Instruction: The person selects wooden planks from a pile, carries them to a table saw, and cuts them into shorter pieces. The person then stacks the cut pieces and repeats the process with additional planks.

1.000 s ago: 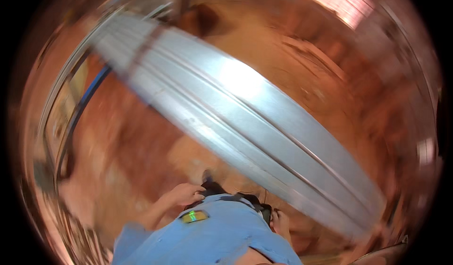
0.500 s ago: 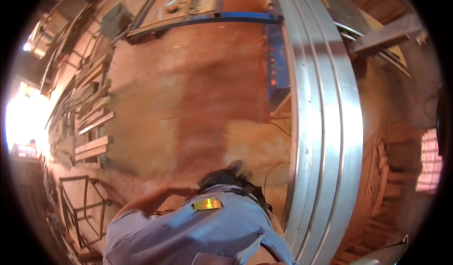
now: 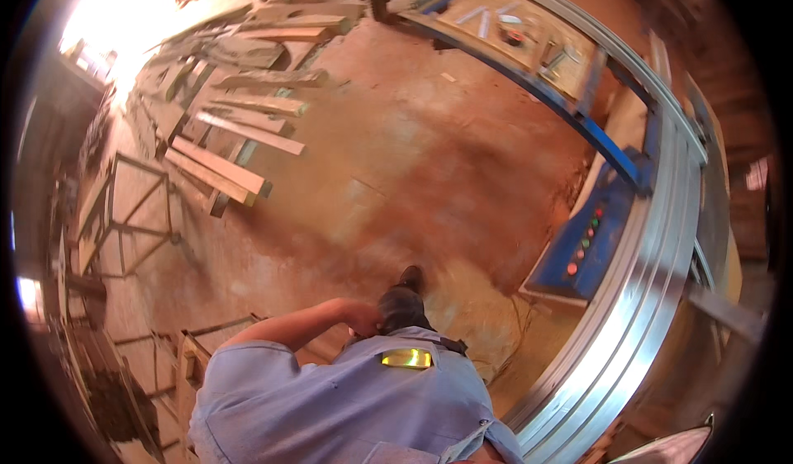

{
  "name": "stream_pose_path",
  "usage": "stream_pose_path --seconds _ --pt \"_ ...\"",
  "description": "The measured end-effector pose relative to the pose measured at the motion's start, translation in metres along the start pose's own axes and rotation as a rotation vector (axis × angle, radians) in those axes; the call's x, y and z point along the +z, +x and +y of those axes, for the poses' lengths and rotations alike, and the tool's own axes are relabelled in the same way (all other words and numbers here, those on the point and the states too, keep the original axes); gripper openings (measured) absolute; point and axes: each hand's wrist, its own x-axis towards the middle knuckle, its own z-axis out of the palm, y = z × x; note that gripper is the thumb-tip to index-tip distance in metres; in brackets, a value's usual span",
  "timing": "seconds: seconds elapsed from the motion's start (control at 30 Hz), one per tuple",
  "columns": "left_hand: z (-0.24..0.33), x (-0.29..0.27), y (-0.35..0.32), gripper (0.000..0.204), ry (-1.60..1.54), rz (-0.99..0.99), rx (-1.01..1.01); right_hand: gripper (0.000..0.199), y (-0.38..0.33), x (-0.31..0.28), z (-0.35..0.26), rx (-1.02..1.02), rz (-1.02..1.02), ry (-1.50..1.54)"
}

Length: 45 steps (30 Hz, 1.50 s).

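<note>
My left hand (image 3: 361, 317) hangs in front of my waist with its fingers curled in, and I see nothing held in it. Beside it are my dark trousers (image 3: 402, 309) and one shoe (image 3: 412, 277) on the floor. A shiny yellow buckle-like piece (image 3: 406, 358) lies across my blue shirt (image 3: 330, 402). My right hand is out of sight; only a bit of that arm shows at the lower edge. Neither hand touches any machine or wood.
A long silvery metal sliding table (image 3: 652, 307) runs along the right, beside a blue machine body (image 3: 611, 224) with coloured buttons. Tools lie on a wooden-topped blue frame (image 3: 467, 18). Boards (image 3: 219, 167) are stacked at left, near a thin metal frame (image 3: 124, 224).
My view has turned left, bringing the stacked boards and the metal frame more into sight. My left hand shows more clearly, while my right hand has gone from view.
</note>
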Motion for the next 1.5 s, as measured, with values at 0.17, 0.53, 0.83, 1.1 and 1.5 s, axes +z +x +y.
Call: stream_pose_path --seconds 0.17,0.53,0.83,1.1,1.5 --pt "-0.022 -0.011 -0.032 0.037 -0.214 0.145 -0.012 0.035 0.05 -0.04 -0.062 -0.033 -0.109 -0.184" --pt "0.001 -0.006 -0.061 0.042 -0.736 0.507 -0.043 0.036 0.153 -0.13 -0.15 -0.142 -0.32 -0.546" --pt "0.074 -0.04 -0.063 0.039 -0.962 0.655 -0.109 0.042 0.25 -0.215 -0.161 -0.539 -0.798 -0.937" --pt "0.102 -0.039 -0.043 0.043 -1.086 0.701 -0.104 0.04 0.273 -0.264 -0.119 -0.594 -0.865 -0.81" --pt "0.061 -0.001 -0.084 0.051 -1.132 0.723 -0.031 0.035 0.222 -0.221 -0.25 -0.623 -0.827 -0.984"
